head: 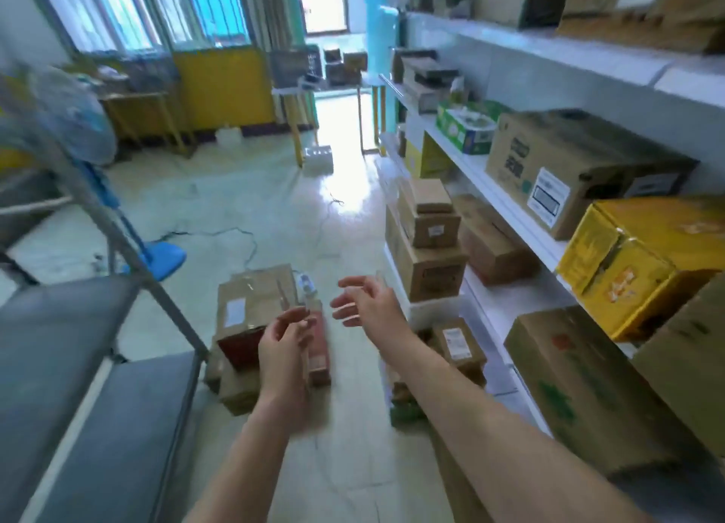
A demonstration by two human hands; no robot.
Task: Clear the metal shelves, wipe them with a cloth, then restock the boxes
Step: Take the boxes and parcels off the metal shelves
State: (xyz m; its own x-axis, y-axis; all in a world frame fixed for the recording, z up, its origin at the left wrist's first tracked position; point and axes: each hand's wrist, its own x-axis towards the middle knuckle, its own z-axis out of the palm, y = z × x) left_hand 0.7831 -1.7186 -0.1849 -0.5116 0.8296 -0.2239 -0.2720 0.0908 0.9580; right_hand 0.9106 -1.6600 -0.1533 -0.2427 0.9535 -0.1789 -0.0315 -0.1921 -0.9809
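Left hand [288,338] and right hand [367,306] hung released, empty; floor boxes [255,299] lay beneath the left, shelves [510,208] rightward.

Fan [74,118]: at nine o'clock, smeared, cut by the left edge.
Floor boxes [251,306]: at six o'clock, partly behind the left hand [284,346].
Carton [690,365]: at four o'clock, cut off by the right edge.
Label [548,197]: at two o'clock, print too blurred to read.
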